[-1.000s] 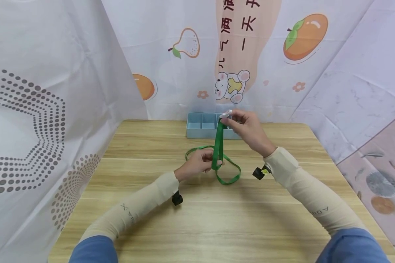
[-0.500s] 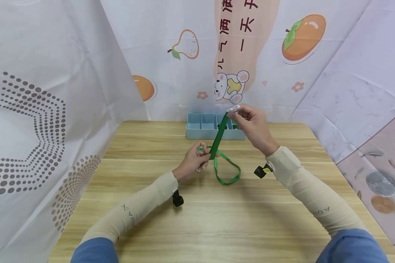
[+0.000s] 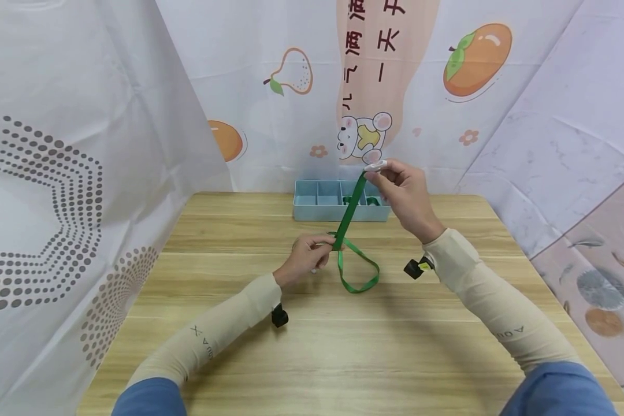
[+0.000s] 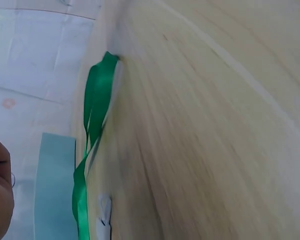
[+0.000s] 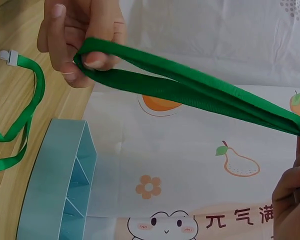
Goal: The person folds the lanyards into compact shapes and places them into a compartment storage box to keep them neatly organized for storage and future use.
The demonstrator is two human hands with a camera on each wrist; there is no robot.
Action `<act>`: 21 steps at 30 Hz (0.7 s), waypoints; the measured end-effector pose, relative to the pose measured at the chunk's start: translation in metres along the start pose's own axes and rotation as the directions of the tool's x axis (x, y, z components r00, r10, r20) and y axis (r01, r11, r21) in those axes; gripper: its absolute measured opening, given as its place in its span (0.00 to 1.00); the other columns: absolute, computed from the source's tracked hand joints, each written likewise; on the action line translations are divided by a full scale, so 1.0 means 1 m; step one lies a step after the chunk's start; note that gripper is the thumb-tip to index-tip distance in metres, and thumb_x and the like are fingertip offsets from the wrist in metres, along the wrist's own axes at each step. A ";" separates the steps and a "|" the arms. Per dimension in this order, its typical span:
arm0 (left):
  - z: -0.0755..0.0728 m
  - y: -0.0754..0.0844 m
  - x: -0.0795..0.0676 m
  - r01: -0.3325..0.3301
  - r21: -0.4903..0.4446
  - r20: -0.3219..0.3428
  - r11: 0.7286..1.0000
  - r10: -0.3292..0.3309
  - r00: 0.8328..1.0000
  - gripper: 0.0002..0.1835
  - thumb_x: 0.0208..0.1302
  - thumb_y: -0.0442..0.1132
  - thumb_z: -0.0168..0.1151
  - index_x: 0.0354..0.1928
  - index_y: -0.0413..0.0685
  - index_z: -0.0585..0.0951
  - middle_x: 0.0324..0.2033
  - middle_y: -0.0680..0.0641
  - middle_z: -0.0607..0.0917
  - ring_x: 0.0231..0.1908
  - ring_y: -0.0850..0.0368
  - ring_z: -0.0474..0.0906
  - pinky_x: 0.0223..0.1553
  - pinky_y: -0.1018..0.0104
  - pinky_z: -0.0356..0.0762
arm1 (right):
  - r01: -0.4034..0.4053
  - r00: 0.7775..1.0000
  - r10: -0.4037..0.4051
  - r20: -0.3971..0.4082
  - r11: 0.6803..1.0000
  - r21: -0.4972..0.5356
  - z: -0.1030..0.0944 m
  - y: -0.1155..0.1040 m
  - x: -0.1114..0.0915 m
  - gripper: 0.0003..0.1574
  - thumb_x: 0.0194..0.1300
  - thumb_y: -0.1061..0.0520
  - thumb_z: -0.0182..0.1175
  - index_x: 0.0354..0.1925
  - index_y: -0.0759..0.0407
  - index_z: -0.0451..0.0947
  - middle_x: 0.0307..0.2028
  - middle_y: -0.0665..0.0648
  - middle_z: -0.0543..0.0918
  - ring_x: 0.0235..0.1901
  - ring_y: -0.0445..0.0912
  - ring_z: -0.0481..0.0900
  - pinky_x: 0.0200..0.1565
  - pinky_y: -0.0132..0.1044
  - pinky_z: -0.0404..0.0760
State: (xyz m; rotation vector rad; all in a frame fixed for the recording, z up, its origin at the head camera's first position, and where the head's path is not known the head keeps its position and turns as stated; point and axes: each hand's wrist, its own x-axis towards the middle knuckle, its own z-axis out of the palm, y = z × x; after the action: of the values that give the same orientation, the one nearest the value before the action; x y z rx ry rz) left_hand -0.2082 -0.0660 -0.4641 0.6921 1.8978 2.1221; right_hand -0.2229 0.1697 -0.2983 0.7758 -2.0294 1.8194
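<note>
A green lanyard (image 3: 349,216) stretches between my two hands, slanting up to the right over the table. My left hand (image 3: 307,254) holds its lower looped end, and in the right wrist view a fingertip (image 5: 95,61) sits inside that loop. Higher up, my right hand (image 3: 408,193) pinches the other end by a white plastic clip (image 3: 375,166). Another green lanyard (image 3: 377,271) lies in loose loops on the wood below. Its own white clip (image 5: 9,56) shows in the right wrist view, at the left.
Behind the hands, a light blue divided box (image 3: 312,212) stands at the table's back edge. Green rolled pieces (image 3: 372,201) sit in its right compartments. A printed white curtain (image 3: 270,144) hangs right behind it, and a dotted sheet (image 3: 47,202) borders the left side.
My right hand has moved up and to the right with the clip, drawing the held lanyard taut. My left hand rose slightly and shifted its hold on the looped end.
</note>
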 end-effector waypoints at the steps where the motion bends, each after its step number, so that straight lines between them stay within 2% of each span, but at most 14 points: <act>1: 0.000 -0.001 0.000 -0.015 0.003 0.013 1.000 0.015 1.000 0.17 0.79 0.37 0.53 0.54 0.32 0.84 0.21 0.44 0.80 0.16 0.57 0.64 0.16 0.54 0.54 | 0.001 1.000 -0.001 -0.005 1.000 0.004 -0.001 0.000 0.001 0.06 0.72 0.62 0.66 0.44 0.64 0.86 0.24 0.56 0.77 0.20 0.43 0.68 0.21 0.30 0.68; 3: 0.000 -0.001 -0.002 -0.051 0.008 0.038 0.999 0.050 0.998 0.18 0.79 0.42 0.53 0.53 0.34 0.85 0.21 0.40 0.76 0.17 0.56 0.63 0.16 0.52 0.54 | 0.000 1.000 0.000 -0.018 1.000 0.019 -0.002 -0.001 0.002 0.07 0.72 0.62 0.66 0.45 0.64 0.86 0.25 0.56 0.77 0.21 0.44 0.68 0.22 0.30 0.68; 4: 0.000 -0.001 -0.002 -0.066 0.015 0.047 0.998 0.065 0.997 0.20 0.80 0.44 0.54 0.53 0.33 0.85 0.25 0.39 0.77 0.17 0.56 0.63 0.16 0.52 0.54 | -0.002 1.000 0.003 -0.026 1.000 0.028 -0.003 -0.002 0.003 0.07 0.72 0.62 0.66 0.46 0.64 0.86 0.25 0.56 0.78 0.21 0.44 0.68 0.22 0.30 0.68; 7: -0.003 -0.003 -0.005 -0.062 0.055 0.037 0.997 0.060 0.997 0.20 0.78 0.50 0.59 0.54 0.40 0.87 0.39 0.40 0.81 0.18 0.57 0.63 0.16 0.52 0.58 | -0.002 0.999 0.004 -0.047 0.999 0.039 -0.006 -0.003 0.004 0.08 0.71 0.62 0.66 0.47 0.64 0.86 0.28 0.56 0.81 0.21 0.44 0.68 0.22 0.29 0.68; 9: -0.004 -0.002 -0.006 -0.059 0.087 0.018 0.994 0.057 0.998 0.18 0.75 0.49 0.63 0.53 0.44 0.89 0.48 0.43 0.81 0.19 0.58 0.63 0.18 0.51 0.60 | -0.003 0.998 0.005 -0.055 0.999 0.042 -0.008 -0.004 0.005 0.08 0.71 0.63 0.66 0.47 0.64 0.86 0.30 0.54 0.82 0.21 0.43 0.68 0.22 0.29 0.68; 10: -0.005 -0.002 -0.006 -0.054 0.093 0.001 0.994 0.055 0.999 0.16 0.74 0.48 0.64 0.52 0.45 0.89 0.50 0.45 0.82 0.19 0.58 0.63 0.19 0.52 0.61 | -0.004 0.998 0.007 -0.056 0.999 0.050 -0.008 -0.004 0.004 0.08 0.71 0.63 0.66 0.46 0.65 0.86 0.29 0.54 0.83 0.21 0.43 0.68 0.22 0.29 0.68; 11: -0.006 -0.001 -0.007 -0.049 0.096 -0.019 0.994 0.051 0.998 0.14 0.73 0.47 0.66 0.50 0.48 0.90 0.49 0.47 0.83 0.19 0.58 0.63 0.20 0.53 0.62 | -0.003 0.998 0.006 -0.057 0.999 0.054 -0.008 -0.004 0.004 0.07 0.71 0.63 0.66 0.46 0.65 0.86 0.29 0.54 0.82 0.21 0.43 0.68 0.21 0.29 0.67; 13: -0.006 0.000 -0.007 -0.060 0.087 -0.050 0.994 0.065 0.997 0.12 0.72 0.43 0.67 0.48 0.44 0.90 0.40 0.45 0.83 0.19 0.58 0.64 0.21 0.55 0.63 | -0.005 0.998 0.009 -0.060 0.998 0.062 -0.009 -0.004 0.004 0.06 0.70 0.64 0.67 0.45 0.65 0.86 0.28 0.54 0.82 0.20 0.43 0.68 0.21 0.29 0.67; 16: -0.006 0.002 -0.006 -0.066 0.086 -0.079 0.994 0.073 0.994 0.13 0.71 0.41 0.68 0.48 0.39 0.89 0.29 0.44 0.79 0.19 0.55 0.64 0.22 0.60 0.63 | -0.020 0.998 0.025 -0.064 0.997 0.075 -0.009 -0.004 0.004 0.05 0.70 0.64 0.67 0.44 0.65 0.86 0.29 0.54 0.83 0.21 0.42 0.68 0.21 0.28 0.67; 18: -0.006 0.002 -0.006 -0.040 0.122 -0.087 0.992 0.050 0.995 0.15 0.72 0.44 0.68 0.49 0.39 0.89 0.27 0.46 0.77 0.21 0.53 0.65 0.20 0.57 0.68 | -0.030 0.997 0.034 -0.068 0.998 0.059 -0.010 -0.004 0.005 0.05 0.70 0.64 0.67 0.43 0.65 0.86 0.31 0.54 0.84 0.21 0.42 0.69 0.22 0.28 0.68; 20: -0.006 0.003 -0.006 0.003 0.184 -0.092 0.983 0.014 0.996 0.17 0.72 0.50 0.66 0.51 0.45 0.89 0.29 0.50 0.79 0.22 0.53 0.67 0.20 0.52 0.74 | -0.045 0.997 0.047 -0.068 0.998 0.034 -0.010 -0.003 0.004 0.05 0.70 0.65 0.67 0.43 0.65 0.86 0.31 0.54 0.85 0.21 0.42 0.69 0.22 0.27 0.68; 21: -0.006 0.004 -0.006 0.026 0.220 -0.092 0.975 -0.005 0.996 0.19 0.73 0.52 0.65 0.49 0.45 0.90 0.29 0.50 0.79 0.22 0.53 0.67 0.20 0.49 0.76 | -0.049 0.997 0.049 -0.066 0.999 0.007 -0.010 -0.002 0.003 0.05 0.70 0.65 0.67 0.44 0.65 0.86 0.30 0.53 0.84 0.21 0.42 0.69 0.22 0.28 0.67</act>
State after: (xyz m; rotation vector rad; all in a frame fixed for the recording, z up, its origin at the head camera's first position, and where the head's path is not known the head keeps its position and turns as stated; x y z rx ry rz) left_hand -0.2055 -0.0746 -0.4619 0.6285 2.2043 1.9839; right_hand -0.2254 0.1787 -0.2930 0.6633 -2.0193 1.8525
